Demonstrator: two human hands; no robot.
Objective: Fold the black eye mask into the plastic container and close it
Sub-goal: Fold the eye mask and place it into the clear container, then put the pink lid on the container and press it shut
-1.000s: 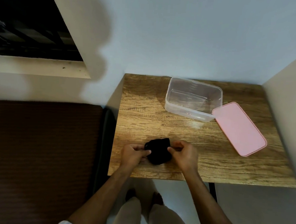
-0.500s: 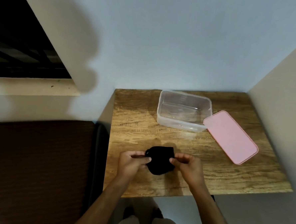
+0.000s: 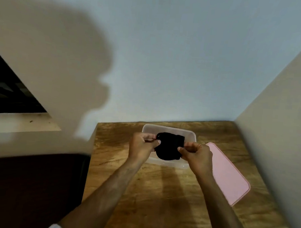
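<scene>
The folded black eye mask (image 3: 169, 146) hangs between both hands, over the open clear plastic container (image 3: 191, 135) at the back of the wooden table (image 3: 159, 193). My left hand (image 3: 142, 146) pinches its left edge. My right hand (image 3: 196, 155) pinches its right edge. Whether the mask touches the container's floor I cannot tell. The pink lid (image 3: 228, 173) lies flat on the table, just right of the container and apart from my hands.
A cream wall (image 3: 278, 107) borders the table on the right and a pale blue wall (image 3: 167, 62) runs behind it. A dark brown surface (image 3: 32, 186) lies to the left of the table, below a window ledge (image 3: 22, 123).
Both hands have lifted the folded mask from the table's near part and carried it forward over the container. The camera view has tilted upward.
</scene>
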